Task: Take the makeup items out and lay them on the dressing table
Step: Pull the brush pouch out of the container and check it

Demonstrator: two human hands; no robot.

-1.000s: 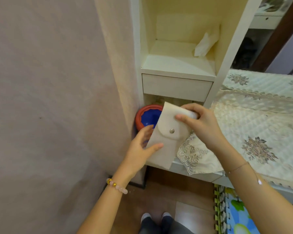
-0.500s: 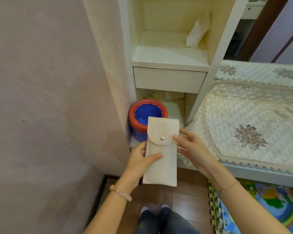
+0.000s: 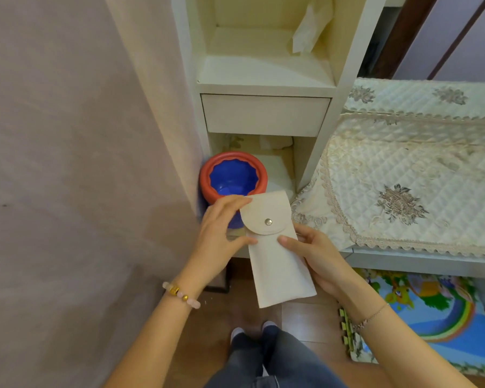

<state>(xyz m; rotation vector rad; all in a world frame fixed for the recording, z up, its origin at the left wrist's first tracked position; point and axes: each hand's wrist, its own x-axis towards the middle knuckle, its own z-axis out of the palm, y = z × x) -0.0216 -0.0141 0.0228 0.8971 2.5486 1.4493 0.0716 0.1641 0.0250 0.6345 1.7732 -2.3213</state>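
Observation:
A cream fabric pouch (image 3: pixel 277 264) with a rounded flap and a metal snap hangs upright in front of me, held between both hands. Its flap is snapped down, so its contents are hidden. My left hand (image 3: pixel 221 233) pinches the pouch's upper left edge, fingers by the flap. My right hand (image 3: pixel 314 253) grips its right side, thumb on the front below the flap. The dressing table (image 3: pixel 420 261), covered by a quilted lace-edged cloth (image 3: pixel 403 177), lies to the right of the pouch.
A blue pot with a red rim (image 3: pixel 233 177) stands on the low shelf behind the pouch. Above it is a white shelf unit (image 3: pixel 266 85) with a shut drawer (image 3: pixel 263 114) and tissues (image 3: pixel 311 26). A wall (image 3: pixel 67 163) rises on the left. A colourful floor mat (image 3: pixel 431 317) lies lower right.
The pouch has come down and toward me, away from the pot, and now hangs upright. My left hand has slid up to the flap; my right hand has dropped to the pouch's right side.

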